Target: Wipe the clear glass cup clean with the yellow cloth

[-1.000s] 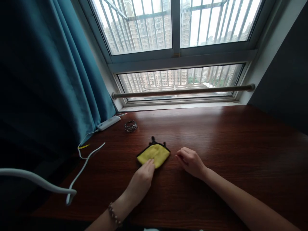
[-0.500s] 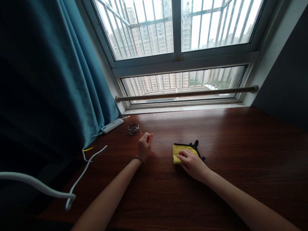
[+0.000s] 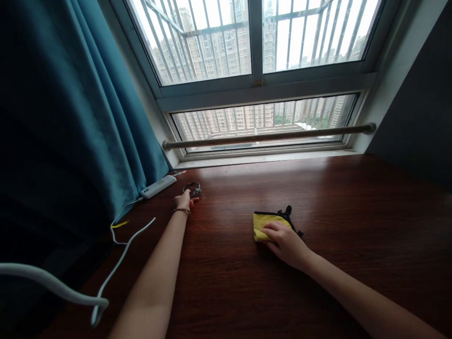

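My left hand (image 3: 182, 200) reaches to the near edge of a loop of dark, shiny metal (image 3: 192, 188), which looks like a bracelet or a coiled chain. The thumb points forward and stands apart from the fingers; whether it touches the loop I cannot tell. A braided band (image 3: 181, 210) circles the left wrist. Farther right, a folded yellow cloth (image 3: 260, 220) with black edging lies on the wooden tabletop, black cord and a toggle-like bit (image 3: 288, 210) at its far corner. My right hand (image 3: 285, 241) grips the cloth's near side, thumb below and fingers on top.
A white power strip (image 3: 158, 186) lies by the blue curtain (image 3: 116, 117) at the left. White cables (image 3: 123, 256) run along the left edge, one with a yellow tie (image 3: 120, 224). A metal rail (image 3: 268, 137) crosses the window behind the brown tabletop (image 3: 335, 202).
My left hand has moved left and forward to the metal loop, its thumb now stretched out from a closed fist. My right hand stays on the cloth. The view has shifted slightly.
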Demonstrator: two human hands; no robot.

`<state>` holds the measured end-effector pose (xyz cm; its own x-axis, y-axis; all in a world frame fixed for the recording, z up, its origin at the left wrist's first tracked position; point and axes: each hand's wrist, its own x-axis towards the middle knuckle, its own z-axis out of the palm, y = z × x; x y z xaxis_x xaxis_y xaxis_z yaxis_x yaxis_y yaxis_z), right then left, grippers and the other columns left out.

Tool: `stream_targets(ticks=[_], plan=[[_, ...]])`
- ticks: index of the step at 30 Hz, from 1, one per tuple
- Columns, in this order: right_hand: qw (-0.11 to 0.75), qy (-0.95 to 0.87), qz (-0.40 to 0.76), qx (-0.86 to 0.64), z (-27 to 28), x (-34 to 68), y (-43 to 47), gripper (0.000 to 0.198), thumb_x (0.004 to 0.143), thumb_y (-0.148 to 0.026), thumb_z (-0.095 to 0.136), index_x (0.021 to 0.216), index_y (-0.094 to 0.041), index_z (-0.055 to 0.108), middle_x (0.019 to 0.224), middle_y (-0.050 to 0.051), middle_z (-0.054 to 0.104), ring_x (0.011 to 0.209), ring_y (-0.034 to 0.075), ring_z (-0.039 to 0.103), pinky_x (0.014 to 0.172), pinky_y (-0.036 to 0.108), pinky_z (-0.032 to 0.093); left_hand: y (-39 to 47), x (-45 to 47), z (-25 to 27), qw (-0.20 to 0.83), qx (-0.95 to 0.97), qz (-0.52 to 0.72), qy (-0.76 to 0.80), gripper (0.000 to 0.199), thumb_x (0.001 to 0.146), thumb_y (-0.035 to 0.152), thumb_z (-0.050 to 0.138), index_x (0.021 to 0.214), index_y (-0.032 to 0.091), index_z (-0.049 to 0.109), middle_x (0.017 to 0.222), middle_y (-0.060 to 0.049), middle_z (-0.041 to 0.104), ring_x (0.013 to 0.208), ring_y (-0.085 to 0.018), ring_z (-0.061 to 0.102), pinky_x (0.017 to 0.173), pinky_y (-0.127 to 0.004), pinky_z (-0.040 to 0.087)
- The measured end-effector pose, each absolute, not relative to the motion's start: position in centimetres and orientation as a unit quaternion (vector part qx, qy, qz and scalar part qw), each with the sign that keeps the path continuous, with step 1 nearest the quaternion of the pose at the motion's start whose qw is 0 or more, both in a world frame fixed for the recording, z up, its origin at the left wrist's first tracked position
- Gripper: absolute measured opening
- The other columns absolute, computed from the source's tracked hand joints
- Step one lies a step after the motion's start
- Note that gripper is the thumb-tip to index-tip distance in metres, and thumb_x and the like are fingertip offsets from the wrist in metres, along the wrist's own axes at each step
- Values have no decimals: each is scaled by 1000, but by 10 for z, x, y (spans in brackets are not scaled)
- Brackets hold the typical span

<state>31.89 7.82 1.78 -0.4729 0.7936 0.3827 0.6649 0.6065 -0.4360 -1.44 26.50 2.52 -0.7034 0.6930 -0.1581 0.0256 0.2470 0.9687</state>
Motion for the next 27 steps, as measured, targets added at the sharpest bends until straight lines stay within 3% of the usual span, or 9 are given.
stream_targets(ticks=[4,9,12,15,17,20,23,27], plan=[[357,-791,155,-471,20,320,78,14,79,-16,49,80,-16,63,86,6,63,82,20,56,75,30,42,258,-19,18,330,233,611,680,6,65,14,48,67,11,43,48,-2,50,36,-13,50,34,-20,38],[526,-597,232,-560,22,329,83,25,82,-34,49,85,-16,65,68,1,61,61,15,54,56,24,39,239,-4,24,400,250,673,570,7,63,9,45,69,14,43,52,1,50,46,-14,59,47,-24,50],[629,-448,311,-554,21,336,91,31,76,-43,54,74,-13,64,62,0,58,56,13,51,50,22,37,228,27,36,494,271,661,496,8,66,10,42,72,12,48,60,-3,58,57,-16,63,57,-26,53],[692,-299,418,-507,19,341,99,33,68,-44,62,78,-13,63,65,0,61,55,14,54,49,22,41,210,73,43,599,298,603,435,14,65,9,45,77,9,54,76,-11,64,73,-20,65,67,-28,53],[702,-221,472,-485,20,342,104,35,64,-43,66,82,-12,63,69,2,64,57,16,57,51,24,45,191,106,42,661,310,551,403,18,65,10,49,82,7,56,83,-15,65,80,-23,64,69,-28,53],[687,-179,542,-450,21,342,106,38,68,-42,62,90,-12,62,81,7,67,68,21,62,59,29,50,158,147,38,771,310,454,321,26,67,12,53,93,10,54,84,-12,65,78,-22,65,62,-24,52],[645,-258,604,-392,19,339,105,46,78,-50,46,104,-14,59,96,10,65,84,25,62,67,34,52,132,171,33,799,350,402,278,30,69,14,59,98,12,52,85,-10,64,72,-20,65,63,-25,52],[610,-366,601,-365,13,339,106,58,84,-57,25,115,-16,52,107,10,61,94,27,60,71,39,51,119,179,29,796,389,387,256,34,71,22,65,99,15,48,93,-10,62,72,-20,65,65,-26,51]])
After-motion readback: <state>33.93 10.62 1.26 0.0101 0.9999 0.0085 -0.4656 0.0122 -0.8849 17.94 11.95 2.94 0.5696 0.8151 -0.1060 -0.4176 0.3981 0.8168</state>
